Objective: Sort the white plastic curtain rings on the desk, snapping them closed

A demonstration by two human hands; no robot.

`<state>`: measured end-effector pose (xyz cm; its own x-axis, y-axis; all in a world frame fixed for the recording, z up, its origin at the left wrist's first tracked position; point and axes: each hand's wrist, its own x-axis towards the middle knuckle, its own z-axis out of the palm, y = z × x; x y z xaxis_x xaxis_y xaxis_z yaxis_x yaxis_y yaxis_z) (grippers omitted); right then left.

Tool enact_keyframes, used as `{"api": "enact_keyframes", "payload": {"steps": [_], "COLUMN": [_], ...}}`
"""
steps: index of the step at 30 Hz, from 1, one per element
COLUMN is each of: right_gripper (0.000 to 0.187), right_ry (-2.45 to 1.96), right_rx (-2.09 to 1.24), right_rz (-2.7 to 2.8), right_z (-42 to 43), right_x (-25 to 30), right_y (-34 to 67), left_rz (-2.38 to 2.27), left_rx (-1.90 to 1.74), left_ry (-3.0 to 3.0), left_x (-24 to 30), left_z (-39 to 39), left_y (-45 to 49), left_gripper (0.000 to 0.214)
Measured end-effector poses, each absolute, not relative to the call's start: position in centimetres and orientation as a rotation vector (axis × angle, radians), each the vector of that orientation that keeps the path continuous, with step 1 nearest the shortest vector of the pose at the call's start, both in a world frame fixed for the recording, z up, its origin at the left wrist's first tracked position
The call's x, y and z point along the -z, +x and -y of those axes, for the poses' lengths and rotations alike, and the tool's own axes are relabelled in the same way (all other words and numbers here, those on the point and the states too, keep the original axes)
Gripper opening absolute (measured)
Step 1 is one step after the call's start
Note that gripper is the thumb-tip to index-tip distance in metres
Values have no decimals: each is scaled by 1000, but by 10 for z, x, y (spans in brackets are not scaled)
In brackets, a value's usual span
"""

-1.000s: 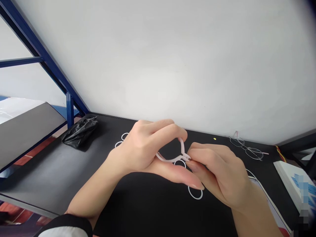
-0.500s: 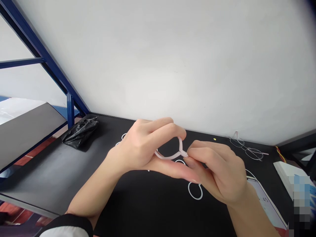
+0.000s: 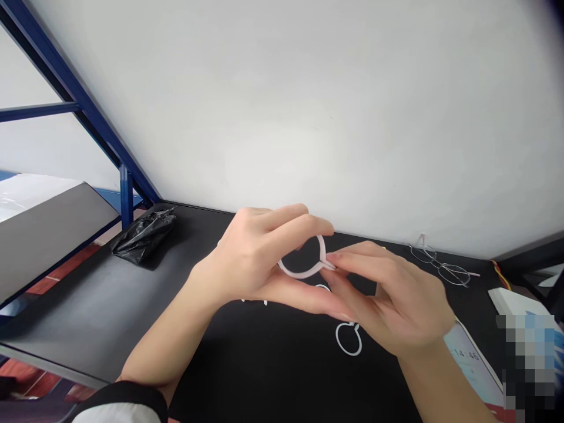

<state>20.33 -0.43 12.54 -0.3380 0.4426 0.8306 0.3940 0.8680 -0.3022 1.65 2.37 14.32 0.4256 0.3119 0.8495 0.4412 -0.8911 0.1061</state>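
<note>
A white plastic ring (image 3: 304, 274) with two ends meeting at its right side is held above the black table. My left hand (image 3: 259, 252) curls around it, fingers over the top and thumb below, closed on its left part. My right hand (image 3: 392, 288) pinches the two joined ends between thumb and forefinger. The top of the ring is partly hidden behind my left fingers. Under my hands, another white ring (image 3: 348, 339) lies on the table, its ends near my right wrist. Bits of further white rings show behind my left hand.
The black table (image 3: 264, 376) runs up to a white wall. A crumpled black plastic bag (image 3: 144, 236) lies at the back left, by a blue metal frame (image 3: 126, 194). To the right are wire-rimmed eyeglasses (image 3: 453, 274), a phone (image 3: 473, 358) with a lit screen, and a white box (image 3: 513, 302).
My right hand has rotated a little and shifted up, its fingertips now pinching the ring's ends from above and below. The ring has risen slightly, and my left hand stays around it.
</note>
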Motion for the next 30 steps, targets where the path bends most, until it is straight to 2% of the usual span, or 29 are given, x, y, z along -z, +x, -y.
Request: {"api": "enact_keyframes", "payload": {"steps": [3,6,11,16,30], "right_gripper": [15,3,11,14,11], "right_ry": [-646,-797,-1097,-1253,-1326], "right_rx": [-130,-316,-620,-725,-692], "right_rz": [1895,1900,2133,2345,2367], "right_z": [-13,-38,-62,-60,-62], "right_x": [-112,-89,-44,-18,-44], "right_y": [204,202,187,173,186], "left_rz": [831,980,898,850,884], "left_rx": [1514,1589,1762,1824,1743], "left_ry": [-2466,-2317,-2143,-2130,-2305], "left_x": [-144,-145,-147,-148,-146], "left_z": [-26,-29,-31,-32,-31], "left_y": [12,8,5,5,8], "left_gripper": [66,55,37,26,18]}}
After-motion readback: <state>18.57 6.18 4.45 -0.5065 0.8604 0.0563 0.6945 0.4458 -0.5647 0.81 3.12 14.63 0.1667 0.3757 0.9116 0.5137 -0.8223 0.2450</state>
